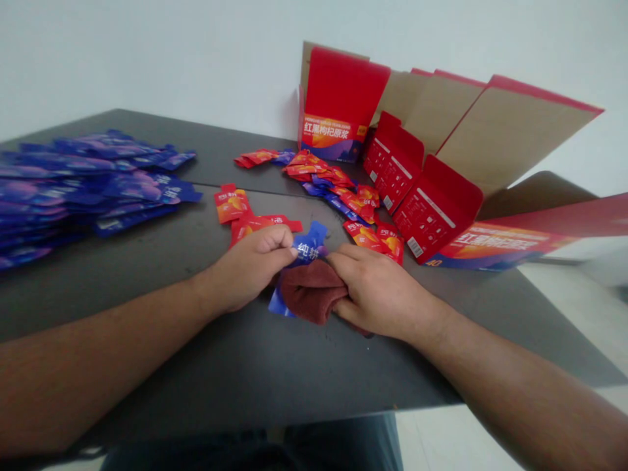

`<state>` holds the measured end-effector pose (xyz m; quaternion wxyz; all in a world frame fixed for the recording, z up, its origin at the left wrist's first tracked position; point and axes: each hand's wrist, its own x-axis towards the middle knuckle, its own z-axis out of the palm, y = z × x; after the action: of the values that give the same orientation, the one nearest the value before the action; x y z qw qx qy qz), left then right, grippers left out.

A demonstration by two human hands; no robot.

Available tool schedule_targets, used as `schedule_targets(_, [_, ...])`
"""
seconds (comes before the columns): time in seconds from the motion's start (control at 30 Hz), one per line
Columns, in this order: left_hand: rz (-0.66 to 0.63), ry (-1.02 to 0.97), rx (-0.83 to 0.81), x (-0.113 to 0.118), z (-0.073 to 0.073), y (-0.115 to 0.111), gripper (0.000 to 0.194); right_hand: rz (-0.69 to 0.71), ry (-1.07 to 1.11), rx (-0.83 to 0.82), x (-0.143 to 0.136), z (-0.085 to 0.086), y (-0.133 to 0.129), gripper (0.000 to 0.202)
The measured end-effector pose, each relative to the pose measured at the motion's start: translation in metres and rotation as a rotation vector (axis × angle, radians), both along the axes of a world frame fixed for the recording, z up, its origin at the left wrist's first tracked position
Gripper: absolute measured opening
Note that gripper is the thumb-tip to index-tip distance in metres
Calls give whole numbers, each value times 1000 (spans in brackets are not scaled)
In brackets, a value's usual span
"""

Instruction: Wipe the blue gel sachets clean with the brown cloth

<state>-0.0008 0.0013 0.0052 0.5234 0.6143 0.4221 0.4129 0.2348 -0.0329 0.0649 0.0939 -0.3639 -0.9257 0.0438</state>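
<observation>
Near the middle of the dark table, my left hand (250, 265) is closed on the left edge of a blue sachet (307, 248). My right hand (380, 288) is closed round a brown cloth (314, 288), which lies against the sachet and hides much of its front. The sachet's top tab and white lettering show above the cloth, and a lower corner sticks out below it. Just behind my left hand lie red sachets (260, 224) on the table.
A big pile of blue sachets (118, 186) covers the left of the dark table (220, 373). Red and blue sachets (338, 186) lie heaped behind my hands. Open red cartons (432, 209) with raised flaps stand at the right, another carton (333, 124) at the back.
</observation>
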Motion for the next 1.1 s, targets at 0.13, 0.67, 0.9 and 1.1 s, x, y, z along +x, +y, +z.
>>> schedule_targets(0.13, [13, 12, 4, 0, 1, -1, 21, 126, 2, -29, 0, -1, -1, 20])
schedule_targets(0.67, [22, -7, -21, 1, 2, -2, 20, 48, 0, -41, 1, 1, 3, 19])
schedule_targets(0.9, [35, -12, 6, 1, 1, -1, 19, -42, 30, -10, 4, 0, 7, 18])
schedule_targets(1.1, [12, 4, -4, 1, 3, -2, 18, 54, 18, -43, 3, -1, 7, 19])
